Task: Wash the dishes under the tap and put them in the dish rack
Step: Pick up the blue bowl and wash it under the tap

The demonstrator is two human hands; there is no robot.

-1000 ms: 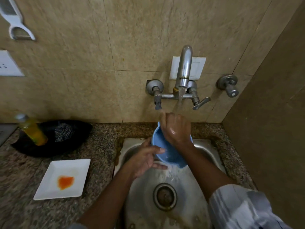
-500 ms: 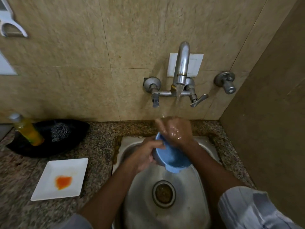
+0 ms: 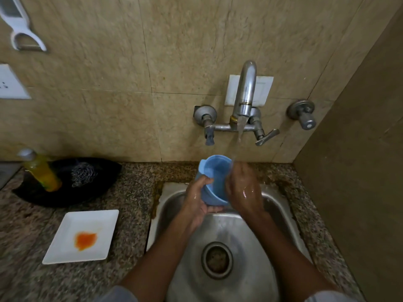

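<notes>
Head view: left hand [image 3: 197, 203] fingers curl round the wet blue plastic bowl [image 3: 214, 179], right hand [image 3: 243, 188] fingers rubbing inside; light, stiff, probably slippery, best gripped at the rim.

One blue bowl [image 3: 214, 179]; one white plate [image 3: 81, 236]; one bottle [image 3: 42, 171]; two hands.

Both bare forearms reaching forward from the lower edge and converging, left hand [image 3: 199, 203] palm-up with fingers curled in a cupping grip, thumb hooked on top, right hand [image 3: 243, 188] wet and glistening, back upward, fingers extended forward and blurred.
</notes>
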